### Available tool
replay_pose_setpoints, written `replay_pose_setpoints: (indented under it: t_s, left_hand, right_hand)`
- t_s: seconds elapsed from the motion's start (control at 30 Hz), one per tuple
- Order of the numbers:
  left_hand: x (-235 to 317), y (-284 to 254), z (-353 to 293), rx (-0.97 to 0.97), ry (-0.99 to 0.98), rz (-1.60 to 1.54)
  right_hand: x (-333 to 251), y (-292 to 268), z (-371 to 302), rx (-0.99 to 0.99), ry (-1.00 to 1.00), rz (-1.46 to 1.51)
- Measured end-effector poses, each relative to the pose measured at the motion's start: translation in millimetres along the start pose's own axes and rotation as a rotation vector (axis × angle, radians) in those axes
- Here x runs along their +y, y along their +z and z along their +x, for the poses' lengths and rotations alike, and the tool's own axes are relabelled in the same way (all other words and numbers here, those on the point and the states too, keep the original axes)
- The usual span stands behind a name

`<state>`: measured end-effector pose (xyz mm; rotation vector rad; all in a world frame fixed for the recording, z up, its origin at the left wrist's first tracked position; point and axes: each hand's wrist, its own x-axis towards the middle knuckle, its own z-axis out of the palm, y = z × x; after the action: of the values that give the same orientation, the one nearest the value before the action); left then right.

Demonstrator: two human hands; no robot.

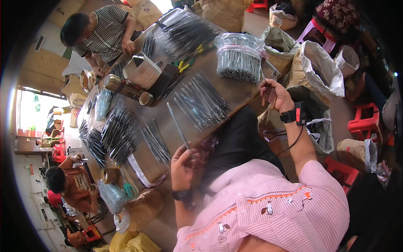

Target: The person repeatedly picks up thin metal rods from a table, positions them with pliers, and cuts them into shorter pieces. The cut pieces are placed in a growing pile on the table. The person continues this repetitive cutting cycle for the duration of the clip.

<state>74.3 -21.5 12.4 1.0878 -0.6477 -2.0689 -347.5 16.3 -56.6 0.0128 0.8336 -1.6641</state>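
Observation:
In my left hand, pinched between thumb and fingers, is a long thin metal strip that slants up over the table edge. My right hand is closed around pliers with brownish handles; their jaws point up, close to the bagged bundle, and the fingers partly cover them. A loose row of similar metal strips lies between my hands on the brown table. A smaller row of strips is near my left hand. At the far right table edge stands a plastic-wrapped bundle of strips.
Big strip piles cover other table parts. A white box, a thermos and yellow-handled pliers stand or lie mid-table. Open sacks and red stools are at right. Two people sit at the left.

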Motion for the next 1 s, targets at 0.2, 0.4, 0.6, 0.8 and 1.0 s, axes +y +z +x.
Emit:
replay_pose_setpoints:
  t_s: [0.2, 0.4, 0.6, 0.8, 1.0]
  left_hand:
    - [-2, -4, 5, -0.064, -0.003, -0.05]
    - [-19, 7, 7, -0.129, -0.006, 0.006]
    - [-25, 2, 9, -0.084, -0.016, 0.021]
    - [-25, 9, 13, -0.076, 0.004, 0.067]
    - [-31, 13, 14, -0.082, -0.008, 0.054]
  right_hand:
    - [-21, -5, 20, -0.19, 0.058, 0.165]
    - [-26, -10, 49, -0.116, 0.045, 0.233]
    - [9, -17, 10, 0.036, 0.008, -0.219]
    - [11, -16, -5, 0.126, -0.222, -0.649]
    - [11, -7, -18, 0.13, -0.124, -0.664]
